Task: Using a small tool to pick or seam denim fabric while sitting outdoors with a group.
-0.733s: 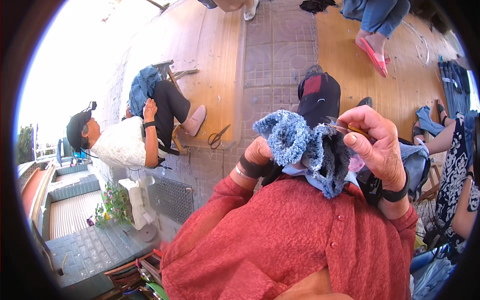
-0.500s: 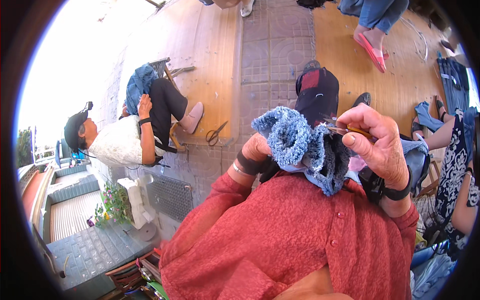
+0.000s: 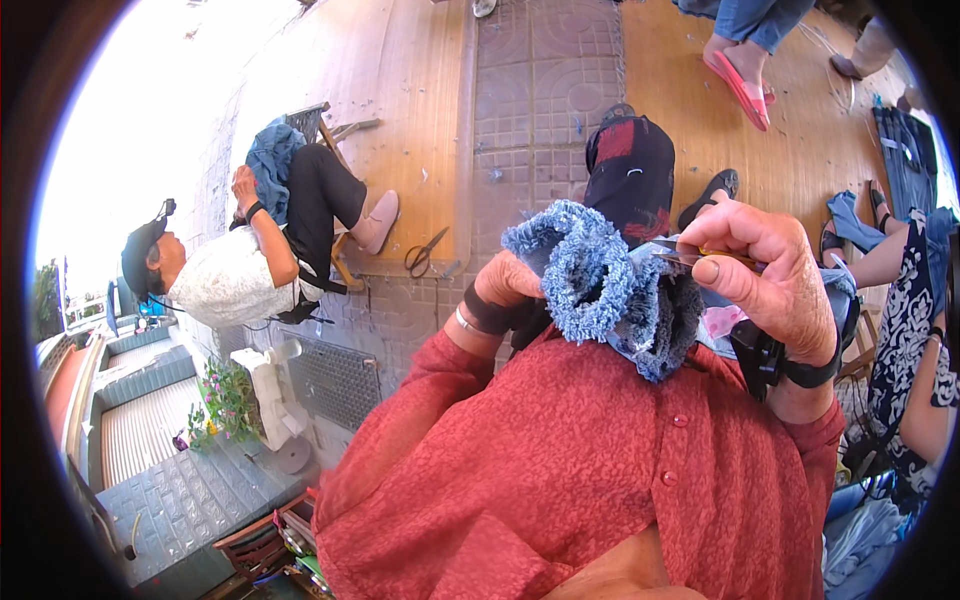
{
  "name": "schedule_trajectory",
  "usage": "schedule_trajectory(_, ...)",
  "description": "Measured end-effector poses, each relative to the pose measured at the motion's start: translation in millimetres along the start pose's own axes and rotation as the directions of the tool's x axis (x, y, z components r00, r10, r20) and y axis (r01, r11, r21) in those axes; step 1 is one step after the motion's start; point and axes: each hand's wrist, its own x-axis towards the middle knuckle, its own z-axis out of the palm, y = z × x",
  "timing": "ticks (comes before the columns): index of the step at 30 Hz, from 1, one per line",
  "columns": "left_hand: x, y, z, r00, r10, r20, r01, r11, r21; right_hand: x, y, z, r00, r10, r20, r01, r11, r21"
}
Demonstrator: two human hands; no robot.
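A blue denim piece [image 3: 588, 275] with thick, fluffy frayed edges is bunched up in front of my chest. My left hand [image 3: 512, 280] grips it from the left side; its fingers are mostly hidden behind the cloth. Between the thumb and fingers of my right hand [image 3: 768, 268] is a pair of small thread snips [image 3: 682, 254] with metal blades and a yellowish handle. Their tips point left, at the upper right part of the frayed cloth. Whether the blades touch the fabric is hard to tell.
Large dark scissors [image 3: 427, 254] lie on a wooden board [image 3: 415, 150] at left. A seated person [image 3: 225, 280] there handles denim [image 3: 272, 165]. Legs in red slippers [image 3: 742, 92] are at far right; a person in a patterned dress [image 3: 893, 360] sits nearby. Denim [image 3: 865, 545] is heaped lower right.
My right hand has shifted slightly right and the snips' blades look closer together. The denim stays in my left hand. At left, the other person's hand has moved over their cloth.
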Motion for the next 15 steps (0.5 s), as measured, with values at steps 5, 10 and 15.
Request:
schedule_trajectory(5, 2.2, 0.7, -0.9, 1.0, -0.018, 0.021, 0.017, 0.998, 0.065, -2.0, -1.0, 0.0, 1.0, 0.022, 0.003, -0.023, 0.999, 0.048)
schedule_trajectory(10, 3.8, 3.4, 7.7, 0.997, -0.04, -0.059, 0.042, 0.999, 0.032, -1.5, -3.3, -3.8, 0.998, 0.05, 0.044, -0.053, 0.996, 0.067)
schedule_trajectory(15, 2.0, -0.1, 9.1, 0.978, -0.136, -0.161, 0.139, 0.99, 0.006, -2.3, 0.5, -5.7, 0.998, 0.038, 0.05, -0.041, 0.997, 0.062)
